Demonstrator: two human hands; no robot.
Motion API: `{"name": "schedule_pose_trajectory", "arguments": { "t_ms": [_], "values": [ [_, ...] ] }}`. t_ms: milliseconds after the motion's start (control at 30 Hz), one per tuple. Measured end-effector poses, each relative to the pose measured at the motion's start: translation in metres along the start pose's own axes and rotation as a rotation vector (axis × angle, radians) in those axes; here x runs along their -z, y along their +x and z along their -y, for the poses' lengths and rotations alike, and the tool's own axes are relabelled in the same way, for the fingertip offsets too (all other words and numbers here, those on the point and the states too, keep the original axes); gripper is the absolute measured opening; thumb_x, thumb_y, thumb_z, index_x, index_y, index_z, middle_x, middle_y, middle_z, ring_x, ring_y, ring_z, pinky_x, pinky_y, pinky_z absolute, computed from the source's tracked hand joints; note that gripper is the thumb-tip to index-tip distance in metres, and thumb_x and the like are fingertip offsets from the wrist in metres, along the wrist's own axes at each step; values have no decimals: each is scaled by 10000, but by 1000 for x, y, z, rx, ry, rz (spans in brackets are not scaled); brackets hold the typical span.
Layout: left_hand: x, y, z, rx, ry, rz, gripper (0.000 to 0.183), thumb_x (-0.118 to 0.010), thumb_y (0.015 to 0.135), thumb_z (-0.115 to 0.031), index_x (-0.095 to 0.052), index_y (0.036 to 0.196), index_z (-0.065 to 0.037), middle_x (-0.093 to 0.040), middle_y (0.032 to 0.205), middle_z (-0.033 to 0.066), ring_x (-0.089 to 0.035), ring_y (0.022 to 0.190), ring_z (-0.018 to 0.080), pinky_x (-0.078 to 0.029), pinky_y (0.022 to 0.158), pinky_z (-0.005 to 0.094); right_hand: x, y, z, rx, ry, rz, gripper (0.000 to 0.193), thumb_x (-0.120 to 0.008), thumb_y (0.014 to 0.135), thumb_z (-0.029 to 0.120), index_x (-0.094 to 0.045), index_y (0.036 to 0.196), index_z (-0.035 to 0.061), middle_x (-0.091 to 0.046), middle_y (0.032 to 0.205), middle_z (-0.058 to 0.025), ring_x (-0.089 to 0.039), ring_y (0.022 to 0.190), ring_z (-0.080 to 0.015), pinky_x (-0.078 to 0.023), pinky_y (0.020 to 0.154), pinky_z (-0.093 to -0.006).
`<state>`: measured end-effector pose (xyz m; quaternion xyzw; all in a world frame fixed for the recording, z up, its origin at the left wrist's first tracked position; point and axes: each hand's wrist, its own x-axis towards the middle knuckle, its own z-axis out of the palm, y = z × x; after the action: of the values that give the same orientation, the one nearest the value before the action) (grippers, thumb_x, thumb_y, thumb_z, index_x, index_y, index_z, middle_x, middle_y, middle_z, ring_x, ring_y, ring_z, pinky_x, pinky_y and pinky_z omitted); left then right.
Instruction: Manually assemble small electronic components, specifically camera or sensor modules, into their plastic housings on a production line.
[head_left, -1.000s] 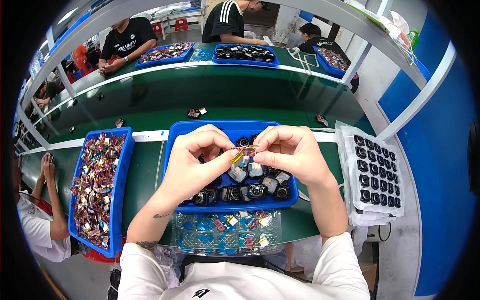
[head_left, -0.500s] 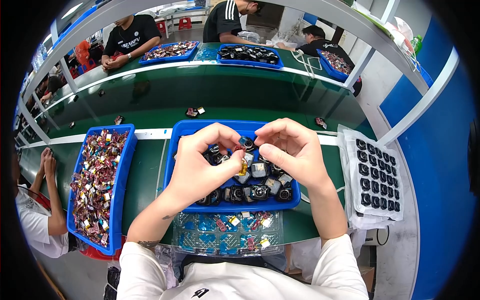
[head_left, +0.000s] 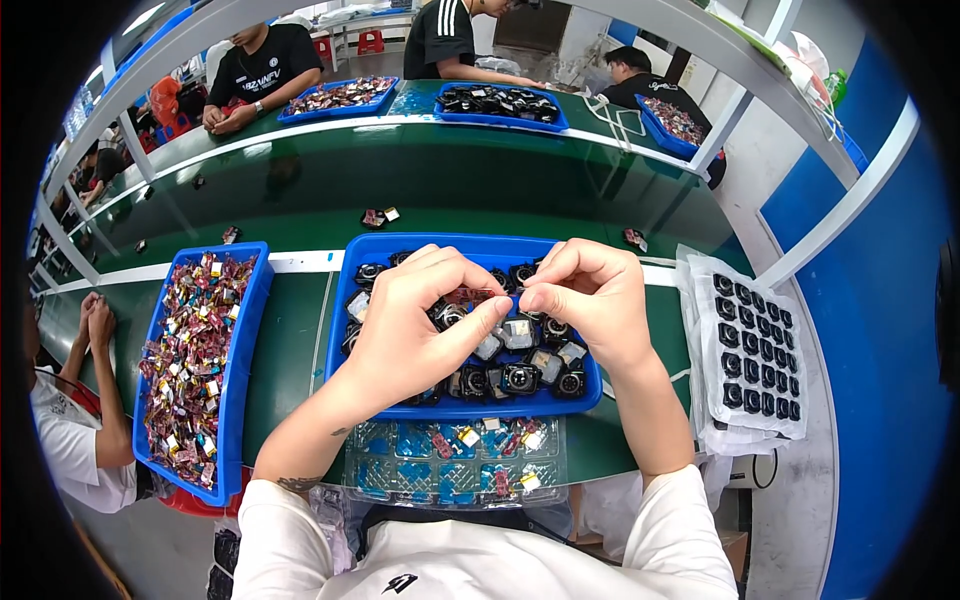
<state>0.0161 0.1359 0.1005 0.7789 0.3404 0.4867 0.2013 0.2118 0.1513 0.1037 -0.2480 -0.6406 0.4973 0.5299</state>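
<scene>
Above the blue tray (head_left: 342, 330) my two hands face each other, fingertips nearly meeting. My left hand (head_left: 415, 325) is closed in a pinch on a small reddish circuit board (head_left: 468, 297), mostly hidden behind its fingers. Thumb and forefinger of my right hand (head_left: 592, 305) are pressed together; whatever they hold is too small or hidden to make out. Below them, the tray carries many black watch-like cases (head_left: 520, 378), some showing grey square faces. Just in front of me lies a clear plastic tray (head_left: 400, 480) with blue pieces and several small boards.
At left stands a blue tray (head_left: 258, 300) heaped with small reddish boards. A white foam tray (head_left: 708, 375) of black cases sits at right. Small parts lie on the green conveyor (head_left: 450, 180), with white frame bars overhead. Co-workers (head_left: 262, 70) sit across and at left.
My right thumb and forefinger have closed into a pinch. The yellow and blue bits seen at my left fingertips are now out of sight. Loose parts on the conveyor have shifted slightly left.
</scene>
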Motion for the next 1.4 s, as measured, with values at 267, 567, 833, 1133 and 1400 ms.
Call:
{"name": "schedule_pose_trajectory", "arguments": {
  "t_ms": [267, 567, 833, 1133, 1400],
  "values": [
    [-1, -2, 4, 263, -556, 150, 114, -683, 856, -95, -665, 897, 10, -640, 831, 16, -545, 746, 55, -440, 662, 218, 2, -1, -18, -140, 348, 99, 254, -759, 805, 218, -621, 689, 39, -598, 675, -16, -500, 541, -52, -357, 473, -180],
    [-1, -1, 3, 313, -440, 100, 89, -652, 849, -81, -660, 841, 7, -623, 738, -14, -528, 688, 22, -429, 611, 190, -1, -2, -14, -259, 333, 163, 215, -758, 812, 171, -619, 737, 24, -606, 703, -21, -517, 603, -45, -374, 503, -179],
    [2, 0, 6, 356, -490, 36, 100, -660, 849, -93, -665, 851, 7, -639, 748, -6, -549, 684, 29, -443, 621, 188, -4, -3, 0, -8, -56, 61, 126, -692, 859, 91, -650, 864, -28, -653, 800, -44, -595, 718, -72, -483, 642, -206],
    [15, 4, 2, 312, -638, 190, 98, -669, 854, -86, -655, 861, 11, -627, 803, 15, -549, 731, 50, -439, 646, 198, -2, 3, -15, -12, -63, 7, 148, -636, 913, 142, -595, 866, 8, -577, 738, 14, -514, 655, -40, -435, 606, -192],
    [31, 7, 7, 291, -591, 105, 88, -665, 840, -84, -646, 846, 2, -599, 805, 11, -540, 770, 66, -426, 713, 210, -1, 7, -50, 149, -1260, 186, 135, -629, 827, 155, -640, 843, 21, -604, 764, -114, -611, 712, -303, -485, 604, -407]
  ]
}}
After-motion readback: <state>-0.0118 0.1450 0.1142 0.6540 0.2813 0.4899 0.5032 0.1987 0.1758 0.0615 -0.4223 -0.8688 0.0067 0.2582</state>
